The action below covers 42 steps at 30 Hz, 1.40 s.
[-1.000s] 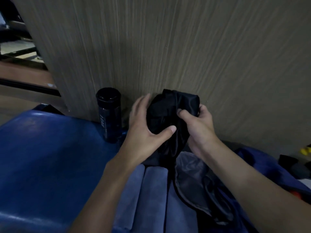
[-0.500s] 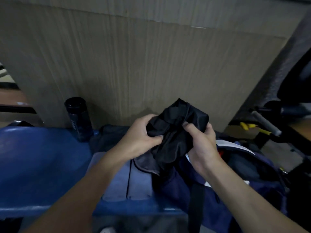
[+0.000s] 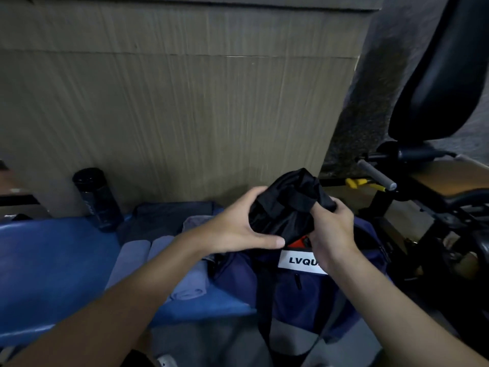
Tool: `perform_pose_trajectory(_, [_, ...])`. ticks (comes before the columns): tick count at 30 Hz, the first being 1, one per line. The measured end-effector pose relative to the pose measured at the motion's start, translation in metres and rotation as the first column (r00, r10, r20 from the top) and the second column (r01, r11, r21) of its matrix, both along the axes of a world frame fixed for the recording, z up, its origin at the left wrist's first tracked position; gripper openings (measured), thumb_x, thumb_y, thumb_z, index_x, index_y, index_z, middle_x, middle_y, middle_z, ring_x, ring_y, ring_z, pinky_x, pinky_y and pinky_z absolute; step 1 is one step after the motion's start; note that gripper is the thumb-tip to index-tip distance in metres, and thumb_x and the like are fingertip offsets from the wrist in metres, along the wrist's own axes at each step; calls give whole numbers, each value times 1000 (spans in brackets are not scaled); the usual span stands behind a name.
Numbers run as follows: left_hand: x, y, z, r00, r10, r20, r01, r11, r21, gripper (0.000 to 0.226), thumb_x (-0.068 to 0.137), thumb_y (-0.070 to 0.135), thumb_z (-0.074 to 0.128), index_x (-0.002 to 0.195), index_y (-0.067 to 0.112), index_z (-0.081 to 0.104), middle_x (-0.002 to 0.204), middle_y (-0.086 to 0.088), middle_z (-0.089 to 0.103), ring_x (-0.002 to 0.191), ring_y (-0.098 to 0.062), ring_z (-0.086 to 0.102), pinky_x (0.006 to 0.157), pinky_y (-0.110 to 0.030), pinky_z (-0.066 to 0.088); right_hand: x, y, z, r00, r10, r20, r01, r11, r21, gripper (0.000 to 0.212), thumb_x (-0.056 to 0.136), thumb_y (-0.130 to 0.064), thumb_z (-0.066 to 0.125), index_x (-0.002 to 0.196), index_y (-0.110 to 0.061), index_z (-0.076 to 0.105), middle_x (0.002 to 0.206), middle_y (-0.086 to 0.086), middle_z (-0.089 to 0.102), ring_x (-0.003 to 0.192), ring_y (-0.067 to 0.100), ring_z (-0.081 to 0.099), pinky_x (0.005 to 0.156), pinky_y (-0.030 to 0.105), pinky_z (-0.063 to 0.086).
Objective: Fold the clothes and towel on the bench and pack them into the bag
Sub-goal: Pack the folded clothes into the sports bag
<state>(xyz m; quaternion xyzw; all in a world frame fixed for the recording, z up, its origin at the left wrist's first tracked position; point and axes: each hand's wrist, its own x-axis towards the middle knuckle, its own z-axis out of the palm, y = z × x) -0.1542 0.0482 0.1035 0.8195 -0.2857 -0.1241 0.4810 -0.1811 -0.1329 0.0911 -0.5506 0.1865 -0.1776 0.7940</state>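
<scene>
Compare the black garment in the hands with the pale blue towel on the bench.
The black garment is bunched up; the towel lies folded. The garment is held by the left hand and right hand above the bag; the towel rests on the bench. The garment is black, the towel pale blue. Both are cloth, not yet packed.

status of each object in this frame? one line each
black garment: bundled, held above the bag by both hands
left hand: grips the garment's left side
right hand: grips the garment's right side
bag: top open, directly under the garment
towel: folded, lying on the bench
bottle: upright, capped
</scene>
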Motion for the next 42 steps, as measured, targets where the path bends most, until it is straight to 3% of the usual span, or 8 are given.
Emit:
perform_pose_trajectory(10, [6,-10,-2,986,46,160,-41,999,-34,36,89,0,68,122,14,64,110,8,72,106,-5,66,97,-25,51,-15,-53,6,920,393,-17,-392,919,47,34,76,1,72,99,-15,53,88,11,69,76,24,70,71,40,56])
perform_pose_trajectory(16, [11,-14,15,983,-150,110,130,978,166,43,88,0,69,104,40,63,100,28,67,103,3,64,87,-15,46,-27,-69,25,671,683,-287,-727,533,-432,91,59,-19,85,138,-33,42,128,-6,60,109,12,66,95,28,53])
perform_pose_trajectory(22, [11,-21,25,953,-267,143,204,915,347,40,87,3,67,89,42,61,84,29,66,84,10,61,76,-14,44,-17,-55,6,810,510,-289,-549,487,-679,75,45,-50,93,106,-24,58,112,4,67,103,11,66,91,32,54])
perform_pose_trajectory(28, [13,-25,23,907,-349,236,182,829,528,25,83,13,71,103,27,68,93,13,70,87,0,64,82,-32,53,-16,-34,-12,764,611,-207,-496,349,-795,63,59,-43,90,111,-26,59,105,-9,66,102,5,62,90,24,48])
perform_pose_trajectory(34, [11,-21,5,925,-63,374,11,990,141,48,81,24,77,123,26,53,115,9,59,108,-3,57,90,-22,44,-16,-26,-26,910,412,50,-173,485,-857,16,76,-14,76,82,-23,63,77,-6,67,74,9,62,70,35,51])
perform_pose_trajectory(36, [11,-17,4,985,-24,171,20,999,29,51,81,44,73,127,37,52,121,13,59,118,-1,54,101,-24,40,-18,-26,-26,917,388,92,-135,520,-843,12,80,-16,73,80,-20,61,76,-5,65,74,12,60,70,37,50])
perform_pose_trajectory(39, [10,-15,5,984,22,-179,-31,998,-48,68,68,77,63,128,48,50,130,15,56,127,1,48,112,-30,36,-19,-25,-27,913,395,99,-84,421,-903,15,76,-29,66,89,-23,62,85,-5,63,81,15,61,72,43,51])
perform_pose_trajectory(42, [7,-22,3,996,70,-63,-71,997,-10,74,67,70,70,132,41,50,132,15,57,123,4,50,111,-29,39,-20,-21,-27,924,376,64,-59,307,-950,26,75,-33,59,100,-28,59,91,-4,60,87,22,61,72,47,52])
